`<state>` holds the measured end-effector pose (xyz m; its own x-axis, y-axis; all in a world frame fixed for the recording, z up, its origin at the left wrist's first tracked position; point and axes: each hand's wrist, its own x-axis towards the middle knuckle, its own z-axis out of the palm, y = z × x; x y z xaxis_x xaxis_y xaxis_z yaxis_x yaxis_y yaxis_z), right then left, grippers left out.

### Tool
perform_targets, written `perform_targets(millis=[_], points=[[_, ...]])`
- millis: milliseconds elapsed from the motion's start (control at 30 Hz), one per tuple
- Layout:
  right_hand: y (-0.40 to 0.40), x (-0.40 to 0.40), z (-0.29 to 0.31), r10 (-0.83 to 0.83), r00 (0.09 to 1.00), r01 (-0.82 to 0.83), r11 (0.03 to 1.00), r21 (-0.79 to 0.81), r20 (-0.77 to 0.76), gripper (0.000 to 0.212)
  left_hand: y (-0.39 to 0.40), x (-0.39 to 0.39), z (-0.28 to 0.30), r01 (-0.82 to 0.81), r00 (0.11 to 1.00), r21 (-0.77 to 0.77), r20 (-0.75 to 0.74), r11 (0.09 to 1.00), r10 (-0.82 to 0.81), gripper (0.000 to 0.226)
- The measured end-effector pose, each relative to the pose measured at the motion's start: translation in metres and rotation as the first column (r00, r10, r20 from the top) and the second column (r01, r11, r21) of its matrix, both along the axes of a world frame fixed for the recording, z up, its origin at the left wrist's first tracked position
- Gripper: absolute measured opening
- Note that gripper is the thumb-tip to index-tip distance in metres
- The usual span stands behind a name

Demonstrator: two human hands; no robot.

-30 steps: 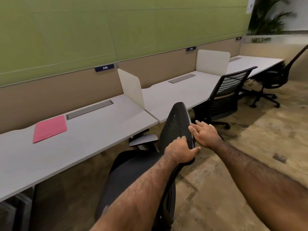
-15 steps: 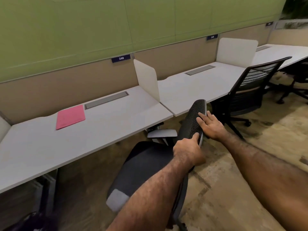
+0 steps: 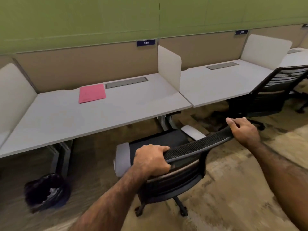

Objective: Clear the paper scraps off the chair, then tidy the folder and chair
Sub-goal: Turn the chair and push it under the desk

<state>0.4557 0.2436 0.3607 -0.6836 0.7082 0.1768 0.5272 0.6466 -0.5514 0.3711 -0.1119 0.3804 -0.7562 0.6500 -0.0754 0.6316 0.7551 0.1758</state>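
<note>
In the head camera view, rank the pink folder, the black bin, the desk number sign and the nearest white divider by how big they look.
1. White divider and black bin: similar, and the bin is nearer the camera, so unranked.
2. Pink folder.
3. Number sign, clearly smallest.

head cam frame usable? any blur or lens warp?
Head view: motion smear on the floor and bin; wide-angle bowing bends the desk edges; even lighting, no glare; both hands and pink folder fairly sharp.
</note>
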Motion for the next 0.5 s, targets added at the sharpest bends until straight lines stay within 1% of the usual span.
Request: perform_targets(millis=[67,133,233,367,500], points=[[-0.021,0.008,0.004,-0.009,1.0,0.009,1.0,-0.018,0.003,0.056,-0.028,-0.011,-0.002,-0.019,0.998,-0.06,0.057,0.998,0.023,0.095],[-0.045,0.015,0.007,-0.017,1.0,0.017,0.999,-0.037,0.004,0.056,-0.051,-0.018,-0.001,-0.028,0.997,-0.082,0.071,0.996,0.034,0.113],[-0.082,0.023,0.007,-0.035,0.999,0.035,0.999,-0.019,-0.01,0.06,-0.084,-0.022,0.002,-0.038,0.997,-0.055,0.065,0.998,0.042,0.117],[-0.127,0.041,0.002,-0.074,0.996,0.074,0.997,-0.011,-0.039,0.064,-0.123,-0.019,0.001,-0.058,0.991,-0.034,0.117,0.998,0.061,0.12],[-0.164,0.056,0.001,-0.077,0.995,0.076,0.997,-0.014,-0.066,0.065,-0.153,-0.015,0.002,-0.042,0.994,-0.03,0.104,0.999,0.045,0.124]])
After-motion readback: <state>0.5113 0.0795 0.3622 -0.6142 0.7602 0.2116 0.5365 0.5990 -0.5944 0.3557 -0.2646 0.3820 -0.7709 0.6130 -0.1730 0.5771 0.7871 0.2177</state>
